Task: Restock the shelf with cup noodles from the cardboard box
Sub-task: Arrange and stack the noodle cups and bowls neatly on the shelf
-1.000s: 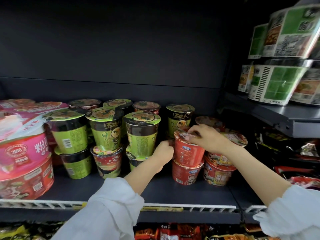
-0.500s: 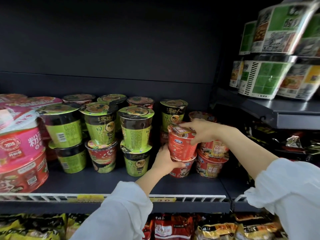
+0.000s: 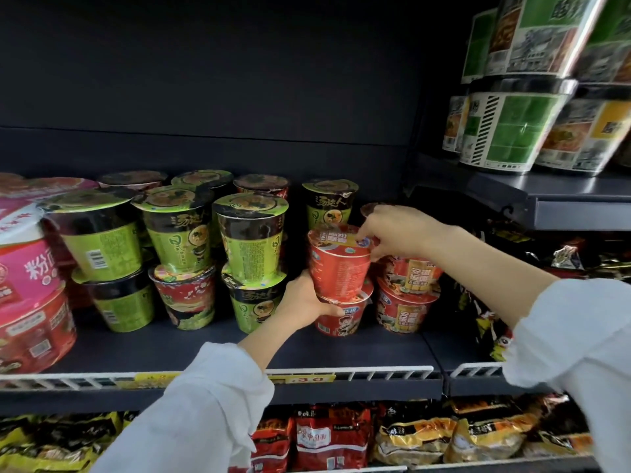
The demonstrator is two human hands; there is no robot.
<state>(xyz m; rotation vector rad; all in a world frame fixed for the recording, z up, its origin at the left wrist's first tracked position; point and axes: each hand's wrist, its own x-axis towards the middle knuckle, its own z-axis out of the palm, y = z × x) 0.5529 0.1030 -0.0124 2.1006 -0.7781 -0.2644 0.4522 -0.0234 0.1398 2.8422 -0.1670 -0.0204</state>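
Observation:
A red cup noodle (image 3: 336,264) stands stacked on a second red cup (image 3: 341,317) on the dark shelf (image 3: 239,349). My left hand (image 3: 304,303) grips the bottom of the upper red cup where it meets the lower one. My right hand (image 3: 396,230) pinches the rim of its lid from the right. Two more red and orange cups (image 3: 406,291) are stacked just to the right. Green cup noodles (image 3: 251,240) stand stacked to the left. No cardboard box is in view.
Large pink and red bowl noodles (image 3: 27,295) fill the far left. A higher shelf (image 3: 563,196) at right carries green and white noodle tubs (image 3: 512,128). Bagged noodles (image 3: 331,438) lie on the shelf below. A price-tag rail (image 3: 307,377) runs along the shelf front.
The upper red cup has been turned and settled on the lower cup. My left hand slid to its base and my right hand shifted to the lid's right rim. The view moved closer.

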